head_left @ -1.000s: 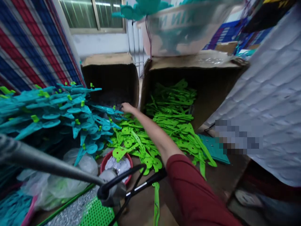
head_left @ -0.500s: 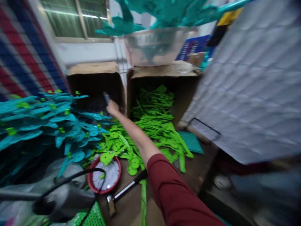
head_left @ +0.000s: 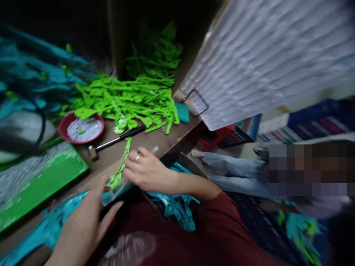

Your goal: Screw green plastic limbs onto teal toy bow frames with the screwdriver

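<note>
A clear strip [head_left: 154,150] is held at the near edge of the brown tabletop [head_left: 172,137], grasped under the curled fingers of the right hand [head_left: 149,171]. Its long axis is slanted from near left to far right, roughly along that edge, and one end is seen past the knuckles. The left hand [head_left: 87,221] is blurred, its thumb and fingers parted around the strip's near end; whether contact is made cannot be told.

Beneath the fingers a long green piece [head_left: 126,149] is laid across the near edge, its narrow end pointed away from the body towards a hammer [head_left: 119,141] with a dark, smooth handle. A flat, glossy teal piece [head_left: 52,225] is stretched along the near edge at lower left.

Towards the far side, thin flat green parts [head_left: 130,92] with rounded, holed ends are heaped. A round red bowl [head_left: 62,128] is filled with whitish bits; a ridged green tray [head_left: 55,188], partly covered in silvery pieces, is set near the left. A ribbed white sheet [head_left: 263,55] is hung beyond the right edge, and a person in pale jeans [head_left: 233,166] is seen farther off.
</note>
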Tool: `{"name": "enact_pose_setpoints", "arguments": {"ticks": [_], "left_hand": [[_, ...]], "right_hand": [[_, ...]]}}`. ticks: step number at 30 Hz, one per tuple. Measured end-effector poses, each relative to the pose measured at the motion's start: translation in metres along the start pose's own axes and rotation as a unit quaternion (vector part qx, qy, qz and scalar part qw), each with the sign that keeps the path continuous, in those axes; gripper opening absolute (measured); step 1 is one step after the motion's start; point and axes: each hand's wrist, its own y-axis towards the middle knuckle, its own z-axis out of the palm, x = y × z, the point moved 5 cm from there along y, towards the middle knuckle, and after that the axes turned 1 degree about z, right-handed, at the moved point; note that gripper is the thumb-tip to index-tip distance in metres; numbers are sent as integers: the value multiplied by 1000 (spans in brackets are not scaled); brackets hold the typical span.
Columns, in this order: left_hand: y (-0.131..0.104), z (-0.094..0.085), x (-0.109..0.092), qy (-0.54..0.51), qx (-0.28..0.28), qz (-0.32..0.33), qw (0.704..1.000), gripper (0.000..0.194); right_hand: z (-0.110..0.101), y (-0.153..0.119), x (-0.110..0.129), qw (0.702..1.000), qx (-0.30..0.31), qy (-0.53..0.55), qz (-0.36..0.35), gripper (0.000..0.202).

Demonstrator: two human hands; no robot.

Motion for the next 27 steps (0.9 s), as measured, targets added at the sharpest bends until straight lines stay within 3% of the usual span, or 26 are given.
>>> {"name": "enact_pose_setpoints", "arguments": {"ticks": [3,5,7,8,10,12,13,16,18,19,22,24,27], "left_hand": [[-11,17,-10,-29,1,-75,997,35],[-15,23,-6,-132,18,-165,977,32],[-19,28,-3,-265,47,-269,925,33],[-20,30,-4,-323,65,-300,895,34],[-16,35,-13,-398,99,-296,863,35],[-8,39,-21,-401,120,-249,873,32],[-5,40,-22,-376,118,-226,891,32],[5,38,-10,-209,46,-187,959,40],[11,41,0,-79,13,-169,982,45],[13,45,4,-26,16,-165,986,45],[19,65,12,63,58,-155,984,43],[20,75,13,85,69,-148,983,37],[19,80,11,109,74,-138,982,30]], "right_hand": [[12,-18,44,999,-13,45,-23,19],[9,-29,47,987,-142,50,56,19],[7,-46,38,931,-278,115,205,35],[13,-53,33,898,-294,191,266,38],[35,-59,32,841,-211,397,301,29],[50,-61,37,793,-98,547,249,25],[53,-64,33,776,-86,576,241,25],[52,-83,-13,754,-199,528,337,24],[49,-89,-42,774,-259,439,375,21],[49,-84,-49,807,-250,398,357,18],[62,-52,-40,917,-113,332,190,12],[75,-35,-22,944,-29,317,86,13],[89,-24,-7,954,18,296,36,13]]}}
